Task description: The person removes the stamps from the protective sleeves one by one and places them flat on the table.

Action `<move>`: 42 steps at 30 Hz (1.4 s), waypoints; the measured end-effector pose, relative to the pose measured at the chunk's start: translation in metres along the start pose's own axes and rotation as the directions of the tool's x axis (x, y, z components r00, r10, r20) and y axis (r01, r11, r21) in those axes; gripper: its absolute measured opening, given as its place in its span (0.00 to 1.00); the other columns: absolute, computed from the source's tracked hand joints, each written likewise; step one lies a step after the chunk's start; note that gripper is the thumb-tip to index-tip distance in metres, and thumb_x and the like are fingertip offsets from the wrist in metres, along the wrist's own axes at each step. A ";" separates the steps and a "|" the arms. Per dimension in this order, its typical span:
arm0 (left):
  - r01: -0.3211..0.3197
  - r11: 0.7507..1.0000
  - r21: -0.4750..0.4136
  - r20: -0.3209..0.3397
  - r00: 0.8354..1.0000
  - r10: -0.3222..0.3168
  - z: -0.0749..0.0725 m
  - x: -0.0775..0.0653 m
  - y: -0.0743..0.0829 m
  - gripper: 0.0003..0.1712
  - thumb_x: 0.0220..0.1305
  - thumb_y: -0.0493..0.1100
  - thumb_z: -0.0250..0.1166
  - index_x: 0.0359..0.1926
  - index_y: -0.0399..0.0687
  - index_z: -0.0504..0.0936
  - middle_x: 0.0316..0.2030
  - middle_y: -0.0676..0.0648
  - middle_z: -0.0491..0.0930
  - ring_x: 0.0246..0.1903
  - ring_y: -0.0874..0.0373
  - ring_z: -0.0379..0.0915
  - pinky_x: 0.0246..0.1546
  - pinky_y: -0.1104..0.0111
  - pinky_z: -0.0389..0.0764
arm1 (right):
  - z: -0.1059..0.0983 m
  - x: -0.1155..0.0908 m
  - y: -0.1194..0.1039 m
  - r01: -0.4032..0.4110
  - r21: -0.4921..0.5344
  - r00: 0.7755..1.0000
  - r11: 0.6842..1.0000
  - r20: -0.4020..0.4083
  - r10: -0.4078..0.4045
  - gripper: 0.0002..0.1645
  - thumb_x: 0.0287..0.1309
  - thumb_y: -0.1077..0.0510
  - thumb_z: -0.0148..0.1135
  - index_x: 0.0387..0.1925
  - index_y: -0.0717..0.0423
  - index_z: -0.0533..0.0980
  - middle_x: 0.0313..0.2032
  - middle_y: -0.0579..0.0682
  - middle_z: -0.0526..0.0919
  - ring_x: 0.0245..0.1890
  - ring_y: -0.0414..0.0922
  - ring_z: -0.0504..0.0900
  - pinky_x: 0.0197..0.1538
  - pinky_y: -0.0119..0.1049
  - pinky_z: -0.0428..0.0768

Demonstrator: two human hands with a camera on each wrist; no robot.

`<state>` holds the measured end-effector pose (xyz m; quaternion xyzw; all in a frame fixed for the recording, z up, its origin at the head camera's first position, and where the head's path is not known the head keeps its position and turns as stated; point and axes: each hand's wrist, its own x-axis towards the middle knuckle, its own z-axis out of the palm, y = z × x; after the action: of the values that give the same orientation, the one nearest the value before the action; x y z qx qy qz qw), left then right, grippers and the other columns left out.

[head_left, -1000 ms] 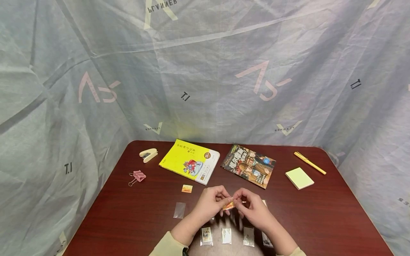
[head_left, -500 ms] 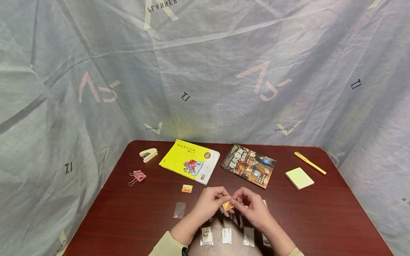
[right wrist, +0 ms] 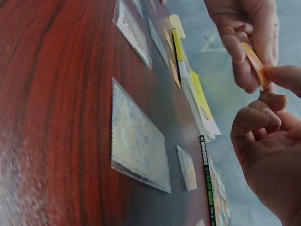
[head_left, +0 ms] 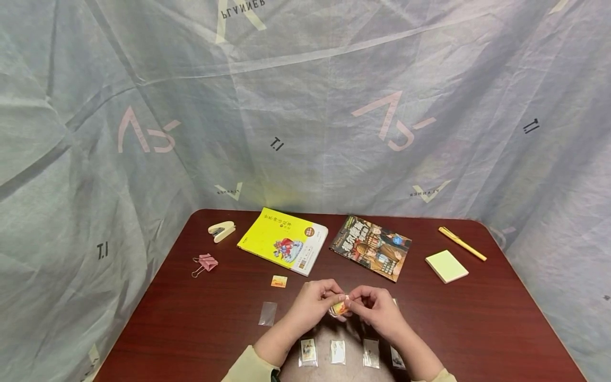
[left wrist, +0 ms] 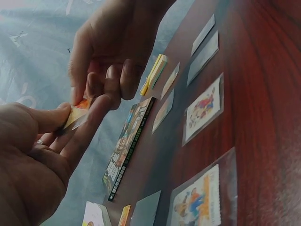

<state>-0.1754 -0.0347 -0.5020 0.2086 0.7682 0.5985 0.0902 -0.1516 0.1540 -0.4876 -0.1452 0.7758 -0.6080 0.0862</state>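
My left hand (head_left: 310,303) and right hand (head_left: 379,312) meet above the table. Between them is a small orange-and-yellow postage stamp (head_left: 340,307) with a clear plastic sleeve (left wrist: 79,121) at its edge. The left thumb presses the stamp against the fingers beneath, as the left wrist view shows. From the other side, the right thumb and fingertips pinch its upper edge. How far the stamp sits inside the sleeve I cannot tell. Below the hands lie several sleeved stamps in a row, among them one with a colourful picture (head_left: 308,350) and a paler one (head_left: 338,352).
Left of the hands lie a loose orange stamp (head_left: 279,281) and a flat clear sleeve (head_left: 267,313). Farther back are a yellow book (head_left: 277,239), a dark comic-style book (head_left: 369,248), a stapler (head_left: 221,232), a pink binder clip (head_left: 207,262), a notepad (head_left: 446,266) and a yellow pen (head_left: 462,243).
The held stamp has tilted, showing more of its picture face, and shiny plastic now shows at its lower edge. My right hand has shifted slightly, its fingers lying flatter; the left hand is nearly still.
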 end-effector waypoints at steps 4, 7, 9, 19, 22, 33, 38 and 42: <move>0.044 0.977 -0.208 0.086 0.996 -0.026 -0.001 -0.001 -0.001 0.04 0.61 0.34 0.61 0.34 0.35 0.79 0.30 0.39 0.85 0.26 0.46 0.83 0.27 0.61 0.83 | -0.002 0.000 0.001 -0.038 -0.001 0.999 0.999 -0.037 0.038 0.07 0.56 0.61 0.64 0.32 0.63 0.78 0.17 0.53 0.75 0.13 0.36 0.67 0.15 0.28 0.68; 0.059 0.964 -0.259 0.116 0.993 -0.030 -0.002 -0.002 -0.002 0.02 0.60 0.30 0.60 0.34 0.32 0.78 0.30 0.36 0.84 0.26 0.41 0.82 0.28 0.57 0.82 | -0.003 0.001 0.008 -0.044 0.008 0.999 0.999 -0.025 0.044 0.07 0.56 0.61 0.63 0.33 0.63 0.79 0.16 0.52 0.74 0.13 0.36 0.67 0.15 0.29 0.68; 0.061 0.967 -0.248 0.130 0.991 -0.030 -0.003 -0.003 -0.002 0.02 0.60 0.30 0.60 0.34 0.33 0.78 0.29 0.37 0.84 0.27 0.41 0.83 0.28 0.58 0.82 | -0.005 0.002 0.016 -0.043 0.025 0.999 0.999 -0.009 0.043 0.07 0.57 0.61 0.63 0.32 0.63 0.79 0.15 0.51 0.73 0.13 0.36 0.66 0.15 0.29 0.67; 0.063 0.974 -0.218 0.163 0.986 -0.027 -0.005 -0.005 0.000 0.02 0.58 0.31 0.62 0.33 0.35 0.79 0.29 0.38 0.84 0.24 0.47 0.83 0.28 0.60 0.82 | -0.012 0.003 0.038 -0.035 0.165 0.998 0.986 -0.037 0.041 0.13 0.51 0.60 0.67 0.29 0.68 0.76 0.13 0.43 0.68 0.12 0.36 0.62 0.12 0.42 0.60; 0.072 0.967 -0.245 0.177 0.984 -0.028 -0.007 -0.006 0.000 0.02 0.58 0.30 0.62 0.33 0.32 0.78 0.29 0.36 0.84 0.25 0.44 0.83 0.27 0.58 0.82 | -0.015 0.003 0.039 -0.061 0.213 0.995 0.975 -0.061 0.076 0.16 0.51 0.59 0.68 0.29 0.70 0.73 0.13 0.44 0.67 0.12 0.38 0.61 0.13 0.45 0.57; 0.186 0.983 -0.003 -0.087 0.979 -0.185 -0.002 -0.009 -0.006 0.05 0.63 0.34 0.59 0.30 0.38 0.73 0.21 0.41 0.83 0.20 0.50 0.81 0.22 0.62 0.81 | -0.029 0.017 0.024 -0.161 -0.030 0.973 0.986 -0.175 0.154 0.13 0.55 0.53 0.66 0.29 0.62 0.79 0.14 0.57 0.70 0.11 0.42 0.64 0.13 0.36 0.66; 0.247 0.878 0.411 -0.282 0.950 -0.136 0.006 -0.010 -0.004 0.09 0.55 0.42 0.65 0.20 0.55 0.79 0.16 0.59 0.73 0.19 0.64 0.67 0.20 0.71 0.67 | -0.026 0.031 0.017 -0.214 -0.199 0.968 0.956 -0.174 0.181 0.11 0.53 0.56 0.66 0.25 0.61 0.80 0.17 0.54 0.78 0.15 0.45 0.73 0.18 0.34 0.72; 0.280 0.822 0.496 -0.328 0.937 -0.122 0.013 -0.010 -0.004 0.09 0.48 0.41 0.68 0.16 0.58 0.81 0.14 0.63 0.72 0.18 0.66 0.65 0.21 0.71 0.66 | -0.021 0.046 0.030 -0.275 -0.333 0.956 0.902 -0.193 0.220 0.13 0.50 0.51 0.69 0.20 0.55 0.80 0.17 0.49 0.79 0.14 0.43 0.72 0.19 0.36 0.71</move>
<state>-0.1618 -0.0282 -0.5106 0.0551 0.9269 0.3708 -0.0185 -0.2047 0.1650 -0.5096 -0.0123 0.8894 -0.4506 0.0763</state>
